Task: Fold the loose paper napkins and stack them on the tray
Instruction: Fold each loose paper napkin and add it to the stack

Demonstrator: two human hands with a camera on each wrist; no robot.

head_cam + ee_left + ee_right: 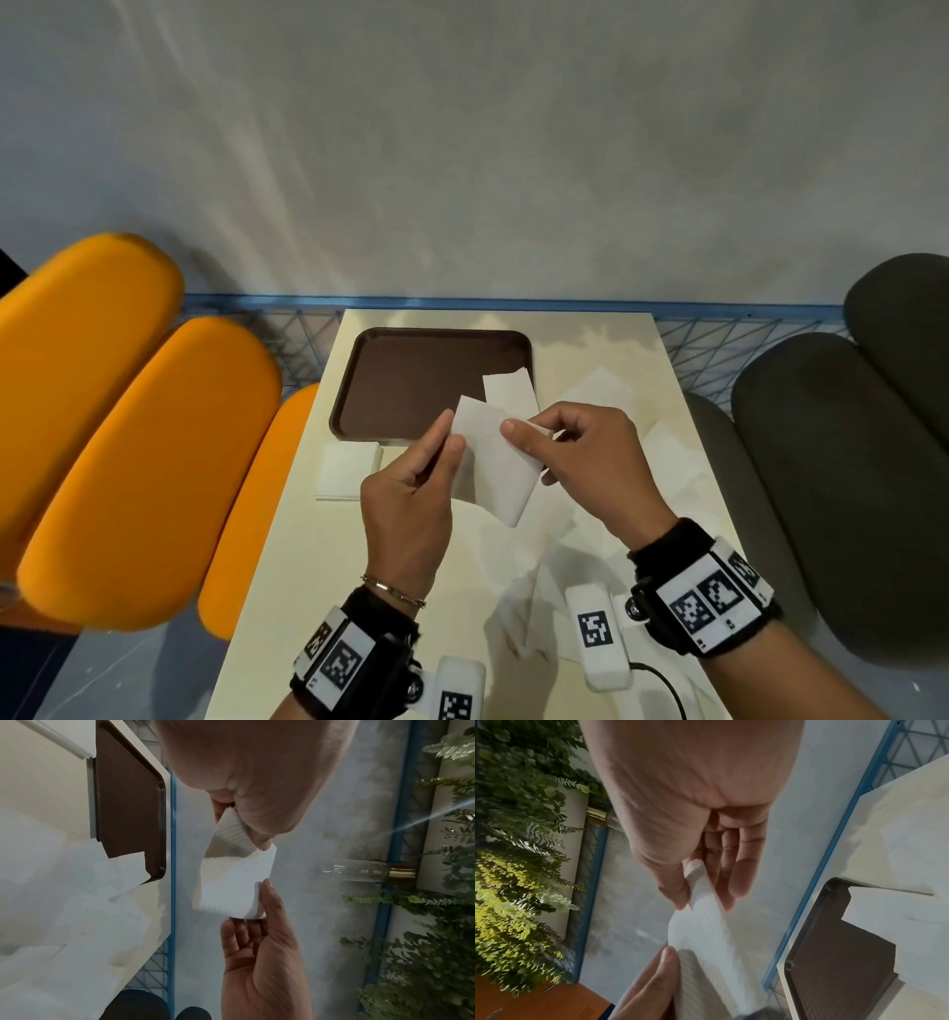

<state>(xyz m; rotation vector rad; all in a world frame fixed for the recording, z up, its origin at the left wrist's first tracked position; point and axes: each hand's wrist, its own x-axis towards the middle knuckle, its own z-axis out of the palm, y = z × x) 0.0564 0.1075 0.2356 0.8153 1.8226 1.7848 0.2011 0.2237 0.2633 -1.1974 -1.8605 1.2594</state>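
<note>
Head view: both my hands pinch napkin (pixel 495 465) mid-frame, L hand (pixel 411 506) & R hand (pixel 590 462); tray (pixel 411 380) just above, nearer L.

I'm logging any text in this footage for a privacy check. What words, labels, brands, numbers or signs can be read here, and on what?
No readable words, brands or numbers in any view.
Black-and-white square code patterns, not text: on the left wristband, the right wristband and the two white camera housings.
The napkin pinched by the left hand and the right hand shows only embossed texture.
The brown tray is unmarked.
</note>
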